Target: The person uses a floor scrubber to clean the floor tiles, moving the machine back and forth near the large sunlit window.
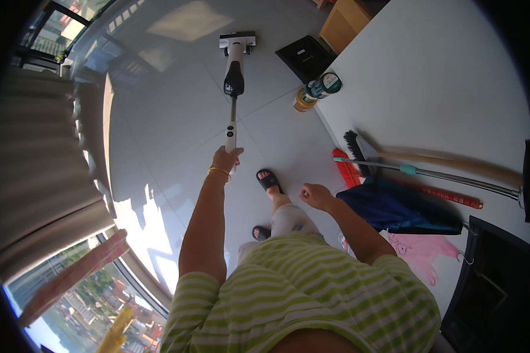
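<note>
Left fingers (225, 157) were wrapped in a grasp round the white handle (231, 136) of a stick cleaner (234, 82). From that grip the cleaner ran straight ahead: thin grey tube (234, 109), black and white body, then a wide floor head (238, 42) on the grey tiled floor (271, 126), well ahead of the fingers. Yellow bangle (219, 171) noted on the wrist just behind them. Right fingers (307, 193) were curled inward, loosely clenched, to the right of the left ones and a little nearer the wearer, well apart from the cleaner; palm side hidden. Between the two sets of fingers, lower down, a foot in a black sandal (270, 181) stood on the floor; a second sandal (261, 233) showed nearer the wearer. To the right of the right fingers: a red brush head (346, 169), a black-bristled broom head (356, 152) and a dark blue item (394, 206) of unclear kind, near a large white panel (436, 88). Ahead of the right fingers, well apart: two round containers (324, 86), a flat black object (305, 57) and a wooden box-like piece (345, 25). Well to the left of the left fingers hung a brownish-grey curtain (38, 165).
</note>
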A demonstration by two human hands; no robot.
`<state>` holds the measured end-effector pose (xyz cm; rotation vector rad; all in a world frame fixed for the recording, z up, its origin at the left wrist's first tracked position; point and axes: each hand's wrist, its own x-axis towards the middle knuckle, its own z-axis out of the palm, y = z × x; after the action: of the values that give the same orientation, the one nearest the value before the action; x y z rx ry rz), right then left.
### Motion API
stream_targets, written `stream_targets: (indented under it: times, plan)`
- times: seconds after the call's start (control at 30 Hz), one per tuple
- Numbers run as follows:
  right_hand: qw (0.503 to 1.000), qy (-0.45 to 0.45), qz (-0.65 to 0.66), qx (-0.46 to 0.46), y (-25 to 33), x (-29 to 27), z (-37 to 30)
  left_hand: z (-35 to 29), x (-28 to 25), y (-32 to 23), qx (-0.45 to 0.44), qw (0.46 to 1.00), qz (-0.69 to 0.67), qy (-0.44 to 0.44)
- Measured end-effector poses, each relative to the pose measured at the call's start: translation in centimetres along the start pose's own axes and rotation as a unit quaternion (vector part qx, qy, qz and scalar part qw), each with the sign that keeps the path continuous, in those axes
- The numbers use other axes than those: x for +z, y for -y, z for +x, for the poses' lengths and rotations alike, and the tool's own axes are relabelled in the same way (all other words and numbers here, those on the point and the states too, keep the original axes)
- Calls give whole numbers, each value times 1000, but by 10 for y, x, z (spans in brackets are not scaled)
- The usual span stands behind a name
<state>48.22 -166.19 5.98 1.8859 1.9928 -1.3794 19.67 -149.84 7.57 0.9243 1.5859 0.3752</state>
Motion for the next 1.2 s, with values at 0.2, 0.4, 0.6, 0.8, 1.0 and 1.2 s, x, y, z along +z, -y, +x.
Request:
stream_targets:
  times: [0.2, 0.4, 0.6, 0.8, 1.0, 1.2]
  plan:
    - [923, -24, 379, 53, 38, -5, 41, -2, 37, -33, 4, 1000, -20, -22]
    - [853, -58, 519, 12, 111, -11, 41, -93, 66, 13, -37, 969, -186, 160]
    - [866, 45, 478, 135, 131, 21, -58, -208, 54, 55, 40, 930, -76, 358]
    - [781, -30, 593, 193, 120, 54, -182, -300, 21, 71, 196, 881, 158, 401]
    - [876, -29, 469, 108, 138, 33, -262, -304, -53, 228, 83, 982, 142, 87]
    - [863, -51, 482, 140, 175, -8, -259, -358, -110, 404, -197, 941, 273, -38]
